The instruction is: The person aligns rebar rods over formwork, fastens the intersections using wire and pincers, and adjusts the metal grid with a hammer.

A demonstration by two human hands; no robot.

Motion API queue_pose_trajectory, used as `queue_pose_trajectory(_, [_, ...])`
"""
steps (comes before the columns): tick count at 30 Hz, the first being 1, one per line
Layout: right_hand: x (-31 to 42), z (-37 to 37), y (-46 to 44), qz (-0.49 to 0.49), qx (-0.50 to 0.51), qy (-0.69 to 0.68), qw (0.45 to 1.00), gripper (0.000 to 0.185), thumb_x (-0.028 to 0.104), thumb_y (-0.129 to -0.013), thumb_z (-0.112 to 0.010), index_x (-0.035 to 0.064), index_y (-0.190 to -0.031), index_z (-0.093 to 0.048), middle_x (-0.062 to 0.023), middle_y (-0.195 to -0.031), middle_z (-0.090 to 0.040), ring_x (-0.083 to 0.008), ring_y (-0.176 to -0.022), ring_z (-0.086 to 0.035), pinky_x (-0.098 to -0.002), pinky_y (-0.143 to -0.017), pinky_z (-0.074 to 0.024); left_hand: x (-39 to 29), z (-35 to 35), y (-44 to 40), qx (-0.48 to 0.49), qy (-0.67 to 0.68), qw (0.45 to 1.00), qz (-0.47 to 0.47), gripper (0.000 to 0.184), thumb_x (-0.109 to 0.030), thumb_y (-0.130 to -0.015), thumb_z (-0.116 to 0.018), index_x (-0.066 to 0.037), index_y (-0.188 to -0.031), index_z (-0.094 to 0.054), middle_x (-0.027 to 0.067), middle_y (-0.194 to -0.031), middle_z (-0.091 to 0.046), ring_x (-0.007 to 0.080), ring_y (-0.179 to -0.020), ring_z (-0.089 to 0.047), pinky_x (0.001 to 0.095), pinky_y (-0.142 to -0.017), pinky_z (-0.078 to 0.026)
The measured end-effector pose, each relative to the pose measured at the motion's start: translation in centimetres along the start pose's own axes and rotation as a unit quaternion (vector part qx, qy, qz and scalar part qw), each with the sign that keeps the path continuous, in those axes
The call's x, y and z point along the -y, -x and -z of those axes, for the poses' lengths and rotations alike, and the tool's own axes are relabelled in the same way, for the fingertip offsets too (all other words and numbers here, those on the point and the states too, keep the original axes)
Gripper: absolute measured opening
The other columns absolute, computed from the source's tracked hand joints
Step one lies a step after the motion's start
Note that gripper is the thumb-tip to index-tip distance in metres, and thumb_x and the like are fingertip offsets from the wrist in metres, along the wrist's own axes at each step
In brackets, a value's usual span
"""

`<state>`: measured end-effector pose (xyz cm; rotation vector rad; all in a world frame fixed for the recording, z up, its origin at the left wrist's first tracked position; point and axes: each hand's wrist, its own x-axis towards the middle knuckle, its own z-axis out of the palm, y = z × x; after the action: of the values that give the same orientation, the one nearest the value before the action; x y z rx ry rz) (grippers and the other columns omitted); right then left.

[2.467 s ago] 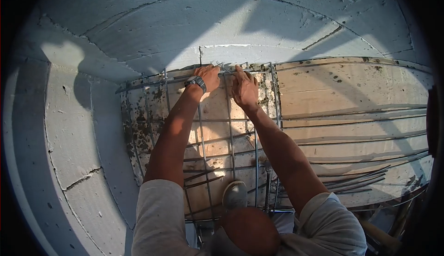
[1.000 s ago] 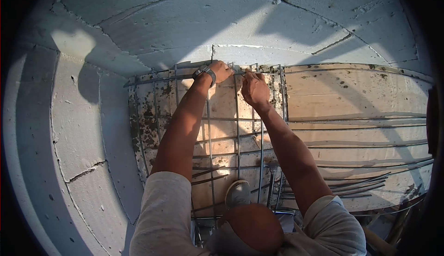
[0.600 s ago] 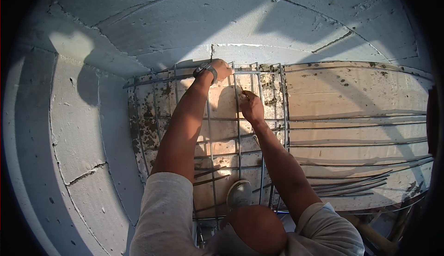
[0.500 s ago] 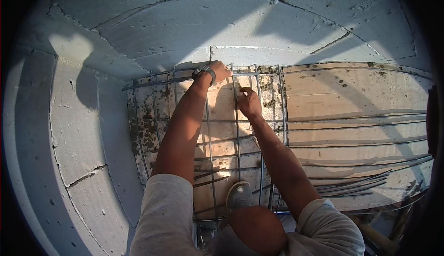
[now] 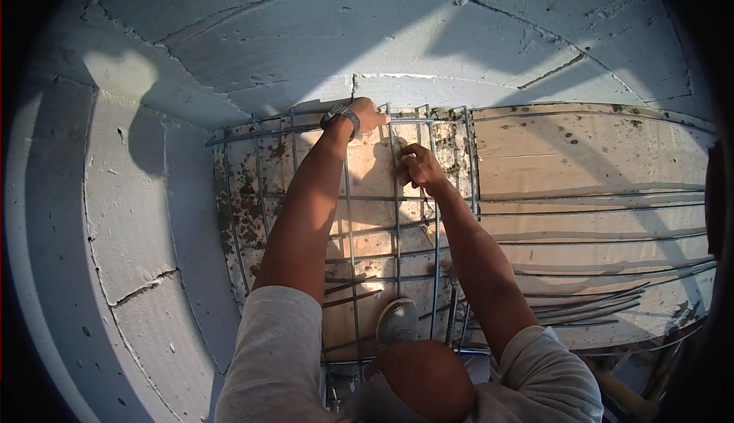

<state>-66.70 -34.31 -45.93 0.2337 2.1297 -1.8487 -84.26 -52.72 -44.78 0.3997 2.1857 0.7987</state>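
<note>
My left hand [image 5: 368,116], with a dark watch [image 5: 336,117] on its wrist, is closed on the far steel rebar [image 5: 306,126] of a tied grid. Its fingertips touch the bar where a crossing rebar [image 5: 397,224] meets it. My right hand [image 5: 420,169] hovers over the grid, just right of that crossing bar, fingers curled in a pinch. What they hold, if anything, is hidden; a thin strand, perhaps wire, shows below the hand. Beneath the grid lies stained wooden boarding [image 5: 371,163].
Pale block walls [image 5: 290,48] rise at the far side and the left. Long rebars [image 5: 581,209] run right over the boards, with several loose short rods [image 5: 596,307] near the front. A shoe [image 5: 397,320] stands among the grid bars.
My right hand has shifted slightly right, away from the crossing, and its fingers have turned downward. My left hand keeps its hold on the far bar.
</note>
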Motion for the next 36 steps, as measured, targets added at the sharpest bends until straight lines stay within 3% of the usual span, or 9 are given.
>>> queue_pose_trajectory(3, [0.1, 0.0, -0.8, -0.046, 0.011, 0.000, 0.999, 0.029, 0.017, -0.092, -0.048, -0.0055, -0.103, -0.061, -0.0092, -0.072, -0.066, -0.0156, -0.058, -0.065, -0.0250, -0.047, -0.0473, 0.2, -0.1, -0.4, 0.002, 0.008, 1.000, -0.010, 0.053, -0.047, -0.090, -0.068, 0.001, -0.069, -0.061, 0.0067, -0.063, -0.055, 0.0175, -0.062, -0.049, 0.0422, -0.062, -0.045])
queue_pose_trajectory(7, [0.6, -0.3, -2.0, -0.050, -0.042, -0.042, 0.997, 0.024, 0.018, -0.087, -0.055, -0.0025, -0.081, -0.066, -0.0094, -0.061, -0.061, -0.0158, -0.047, -0.056, -0.0298, -0.044, -0.0435, 0.1, 0.0, -0.2, -0.013, 0.003, 1.000, -0.009, 0.052, -0.046, -0.090, -0.068, 0.001, -0.068, -0.060, 0.0054, -0.061, -0.052, 0.0175, -0.061, -0.047, 0.0419, -0.061, -0.044])
queue_pose_trajectory(10, [-1.6, 0.0, -4.4, 0.143, -0.068, 0.147, 0.976, 0.030, 0.017, -0.092, -0.048, -0.0058, -0.098, -0.067, -0.0077, -0.068, -0.064, -0.0131, -0.053, -0.059, -0.0295, -0.046, -0.0449, -0.1, -0.1, 0.0, 0.005, 0.009, 1.000, 0.008, 0.052, -0.046, -0.090, -0.068, 0.000, -0.069, -0.061, 0.0059, -0.063, -0.054, 0.0175, -0.062, -0.049, 0.0408, -0.062, -0.045])
queue_pose_trajectory(14, [1.4, -0.8, -4.7, 0.045, -0.094, 0.106, 0.989, 0.027, 0.013, -0.092, -0.049, -0.0062, -0.094, -0.068, -0.0050, -0.063, -0.061, -0.0115, -0.053, -0.056, -0.0297, -0.048, -0.0460, -0.1, 0.0, -0.2, -0.006, -0.009, 1.000, -0.001, 0.052, -0.047, -0.090, -0.068, -0.001, -0.067, -0.060, 0.0057, -0.063, -0.055, 0.0173, -0.063, -0.050, 0.0402, -0.062, -0.045])
queue_pose_trajectory(19, [-1.7, -0.4, -5.9, 0.095, -0.110, 0.060, 0.988, 0.026, 0.012, -0.090, -0.052, -0.0034, -0.096, -0.072, -0.0055, -0.063, -0.062, -0.0087, -0.055, -0.055, -0.0287, -0.050, -0.0454, 0.1, 0.1, -0.1, -0.008, 0.019, 1.000, -0.005, 0.053, -0.048, -0.089, -0.070, -0.003, -0.063, -0.057, 0.0032, -0.059, -0.051, 0.0160, -0.059, -0.045, 0.0380, -0.059, -0.043])
queue_pose_trajectory(24, [1.0, -2.2, -5.2, 0.054, -0.217, 0.337, 0.915, 0.029, 0.028, -0.092, -0.056, 0.0111, -0.107, -0.075, -0.0205, -0.087, -0.072, -0.0391, -0.079, -0.071, -0.0456, -0.068, -0.0549, 0.4, -0.3, 0.0, -0.017, 0.041, 0.999, -0.017, 0.054, -0.048, -0.088, -0.070, -0.004, -0.060, -0.053, 0.0006, -0.057, -0.046, 0.0148, -0.056, -0.040, 0.0360, -0.056, -0.039])
queue_pose_trajectory(25, [1.5, -2.3, -4.6, 0.082, -0.201, 0.313, 0.925, 0.029, 0.022, -0.093, -0.051, 0.0130, -0.106, -0.075, -0.0232, -0.092, -0.071, -0.0458, -0.085, -0.068, -0.0497, -0.072, -0.0555, 0.4, -0.2, 0.2, -0.017, 0.047, 0.999, -0.017, 0.054, -0.047, -0.088, -0.070, -0.004, -0.061, -0.053, 0.0004, -0.058, -0.046, 0.0146, -0.057, -0.040, 0.0364, -0.056, -0.039])
queue_pose_trajectory(28, [0.3, -2.7, -5.0, 0.152, -0.243, 0.261, 0.922, 0.027, 0.020, -0.092, -0.051, 0.0109, -0.102, -0.074, -0.0235, -0.089, -0.070, -0.0451, -0.083, -0.069, -0.0489, -0.070, -0.0558, 0.0, -0.1, 0.6, -0.019, 0.058, 0.998, -0.014, 0.051, -0.045, -0.088, -0.071, -0.002, -0.065, -0.056, 0.0004, -0.060, -0.047, 0.0142, -0.060, -0.042, 0.0370, -0.058, -0.040])
queue_pose_trajectory(36, [0.6, -1.8, -5.3, 0.088, -0.178, 0.200, 0.959, 0.030, 0.021, -0.092, -0.050, 0.0074, -0.100, -0.075, -0.0259, -0.084, -0.068, -0.0434, -0.079, -0.069, -0.0468, -0.066, -0.0546, 0.9, -0.7, -0.5, -0.018, 0.046, 0.998, -0.030, 0.041, -0.041, -0.088, -0.071, -0.001, -0.095, -0.075, 0.0038, -0.075, -0.064, 0.0143, -0.072, -0.054, 0.0346, -0.068, -0.049])
